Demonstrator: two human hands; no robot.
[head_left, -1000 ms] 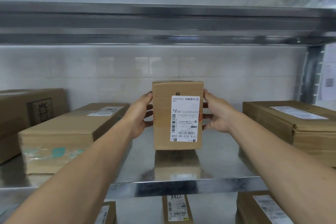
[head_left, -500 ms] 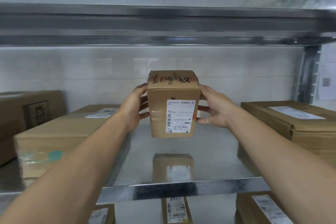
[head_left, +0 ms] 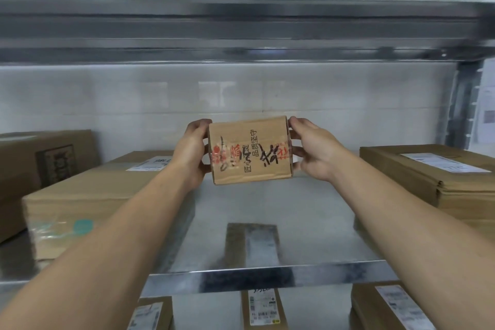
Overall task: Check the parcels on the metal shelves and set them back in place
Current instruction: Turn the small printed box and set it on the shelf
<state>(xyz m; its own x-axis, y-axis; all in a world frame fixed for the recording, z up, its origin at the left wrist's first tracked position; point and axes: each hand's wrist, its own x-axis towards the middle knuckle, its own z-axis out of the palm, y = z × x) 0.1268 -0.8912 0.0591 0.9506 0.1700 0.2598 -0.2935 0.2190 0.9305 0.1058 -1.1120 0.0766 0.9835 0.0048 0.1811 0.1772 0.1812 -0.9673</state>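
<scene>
Two hands — left hand point(head_left: 190, 154), right hand point(head_left: 312, 149) — clasping parcel point(head_left: 250, 150) printed "品质坚守".

Both arms reach straight out in front, bare to the elbows, and they come closer together toward the hands. The left hand point(head_left: 193, 151) is curled shut around the left side of a small box point(head_left: 250, 150). The right hand point(head_left: 312, 149) presses on the right side, fingers bent around the edge. Both hands are raised at the same height.
</scene>
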